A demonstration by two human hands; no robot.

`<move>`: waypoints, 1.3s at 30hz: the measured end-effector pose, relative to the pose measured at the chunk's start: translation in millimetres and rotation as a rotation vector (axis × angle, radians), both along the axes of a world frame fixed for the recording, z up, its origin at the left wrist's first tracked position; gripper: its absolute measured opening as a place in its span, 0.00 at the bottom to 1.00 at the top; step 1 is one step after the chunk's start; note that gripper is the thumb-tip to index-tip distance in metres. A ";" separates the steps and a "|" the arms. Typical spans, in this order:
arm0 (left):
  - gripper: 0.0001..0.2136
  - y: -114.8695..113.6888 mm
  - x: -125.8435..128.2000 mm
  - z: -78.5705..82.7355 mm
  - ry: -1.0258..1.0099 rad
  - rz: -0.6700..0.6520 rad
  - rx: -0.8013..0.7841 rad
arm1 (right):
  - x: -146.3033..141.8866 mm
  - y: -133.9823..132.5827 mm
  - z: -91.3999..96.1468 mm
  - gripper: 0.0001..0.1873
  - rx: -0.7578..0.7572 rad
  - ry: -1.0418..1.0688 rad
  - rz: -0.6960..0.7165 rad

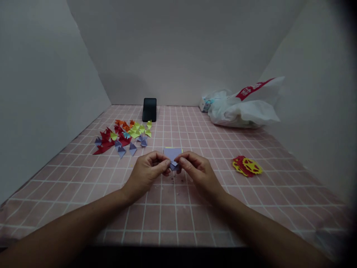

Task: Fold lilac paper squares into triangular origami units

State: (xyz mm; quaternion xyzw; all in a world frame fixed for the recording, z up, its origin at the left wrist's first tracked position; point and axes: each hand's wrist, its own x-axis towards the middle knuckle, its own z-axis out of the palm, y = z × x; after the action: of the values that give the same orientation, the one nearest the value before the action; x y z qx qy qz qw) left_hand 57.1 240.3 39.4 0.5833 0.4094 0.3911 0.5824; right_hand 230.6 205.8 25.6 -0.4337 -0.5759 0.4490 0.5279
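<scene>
My left hand point(147, 169) and right hand point(201, 173) pinch the folded paper point(174, 165) from opposite sides, neither clearly nearer. It sits between them, before the purple sheet point(172, 153); I can't tell its long axis.

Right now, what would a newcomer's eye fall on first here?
Probably the multicoloured cluster of small folded-paper shapes on the left of the pink, white-gridded tablecloth. Next, the crumpled white plastic bag with a red band, back right; then, at centre, the left hand and right hand pinching a small folded purple paper.
</scene>
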 end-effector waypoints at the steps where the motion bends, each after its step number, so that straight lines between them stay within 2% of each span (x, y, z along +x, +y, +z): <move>1: 0.06 -0.3 -0.2 0.5 0.019 -0.001 0.016 | 0.0 0.4 -0.5 0.08 -0.034 0.001 0.013; 11: 0.05 1.1 -0.5 0.9 0.060 -0.023 0.029 | -0.3 1.5 -3.7 0.08 -0.179 0.045 0.057; 28: 0.07 10.7 -5.3 -4.5 0.023 -0.125 -0.046 | -0.8 2.3 -3.8 0.09 -0.149 -0.037 0.016; 39: 0.08 11.2 -6.8 -2.9 0.127 -0.198 0.019 | -0.4 1.5 -2.9 0.09 -0.109 -0.095 0.023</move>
State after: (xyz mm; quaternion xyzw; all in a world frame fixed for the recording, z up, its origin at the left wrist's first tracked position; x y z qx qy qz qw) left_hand 50.3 251.5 36.5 0.6501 0.3821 0.2979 0.5853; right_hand 230.2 207.3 22.8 -0.4760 -0.5801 0.4645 0.4703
